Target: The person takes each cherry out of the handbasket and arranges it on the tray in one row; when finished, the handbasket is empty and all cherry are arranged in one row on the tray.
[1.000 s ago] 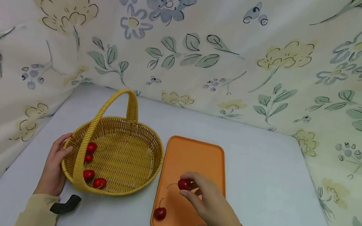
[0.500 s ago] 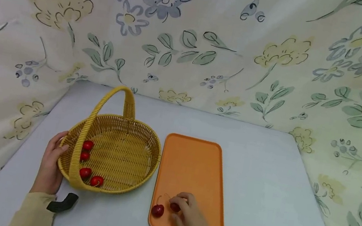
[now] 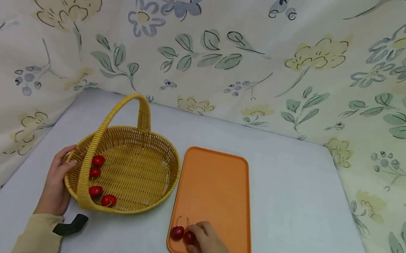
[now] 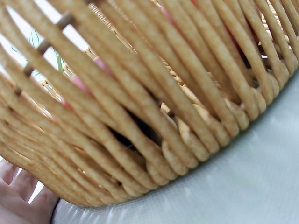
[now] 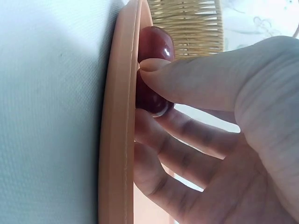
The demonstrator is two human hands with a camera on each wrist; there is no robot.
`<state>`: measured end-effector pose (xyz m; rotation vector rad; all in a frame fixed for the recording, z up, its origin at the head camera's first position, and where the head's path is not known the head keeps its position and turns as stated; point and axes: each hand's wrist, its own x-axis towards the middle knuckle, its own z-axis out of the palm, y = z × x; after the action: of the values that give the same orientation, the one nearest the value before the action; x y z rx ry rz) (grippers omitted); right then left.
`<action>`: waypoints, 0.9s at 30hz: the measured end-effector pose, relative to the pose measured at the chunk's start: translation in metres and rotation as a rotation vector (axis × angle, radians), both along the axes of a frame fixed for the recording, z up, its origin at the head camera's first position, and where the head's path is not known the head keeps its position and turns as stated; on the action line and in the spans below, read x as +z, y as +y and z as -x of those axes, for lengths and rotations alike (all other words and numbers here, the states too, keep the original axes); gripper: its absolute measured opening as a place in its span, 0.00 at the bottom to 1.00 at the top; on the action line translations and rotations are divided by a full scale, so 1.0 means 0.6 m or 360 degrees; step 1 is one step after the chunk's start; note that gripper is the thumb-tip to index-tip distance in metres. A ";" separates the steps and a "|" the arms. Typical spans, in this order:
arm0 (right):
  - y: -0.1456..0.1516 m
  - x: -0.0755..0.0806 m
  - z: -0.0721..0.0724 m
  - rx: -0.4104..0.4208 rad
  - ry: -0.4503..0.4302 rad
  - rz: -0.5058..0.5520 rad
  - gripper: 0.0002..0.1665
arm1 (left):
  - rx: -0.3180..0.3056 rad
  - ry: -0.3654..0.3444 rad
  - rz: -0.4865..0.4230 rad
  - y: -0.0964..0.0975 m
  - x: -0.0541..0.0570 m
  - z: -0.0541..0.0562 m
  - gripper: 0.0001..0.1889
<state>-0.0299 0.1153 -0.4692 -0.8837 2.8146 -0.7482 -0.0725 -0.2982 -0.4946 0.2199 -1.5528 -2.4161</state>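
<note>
My left hand (image 3: 55,185) holds the left side of a yellow wicker basket (image 3: 136,177), its thumb over the rim; the left wrist view shows the woven side (image 4: 140,102) up close. Inside the basket, several red cherries lie along the left and front, one being a cherry (image 3: 108,201) with a stem. My right hand (image 3: 213,252) pinches a dark red cherry (image 5: 152,95) between thumb and fingers, low over the front left of an orange tray (image 3: 215,185). Right beside it on the tray is another dark cherry (image 3: 177,233), its stem pointing up and away.
A tall arched handle (image 3: 94,145) rises over the basket's left part. The basket stands just left of the tray on a white table (image 3: 293,210). A floral cloth (image 3: 215,41) hangs behind and at both sides. A black strap piece (image 3: 71,225) shows by the left wrist.
My right hand has moved down and left with its cherry, from mid-tray to the front left, beside the other cherry. The left hand keeps its hold on the basket; the view has shifted slightly.
</note>
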 end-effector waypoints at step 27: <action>-0.024 0.090 0.042 0.0311 0.0255 0.0115 0.26 | -0.0021 -0.0046 0.0020 0.001 0.002 -0.001 0.22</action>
<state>-0.0548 0.1009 -0.4153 -1.2623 2.7938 -0.7873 -0.0721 -0.2979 -0.4934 0.2438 -1.5863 -2.4226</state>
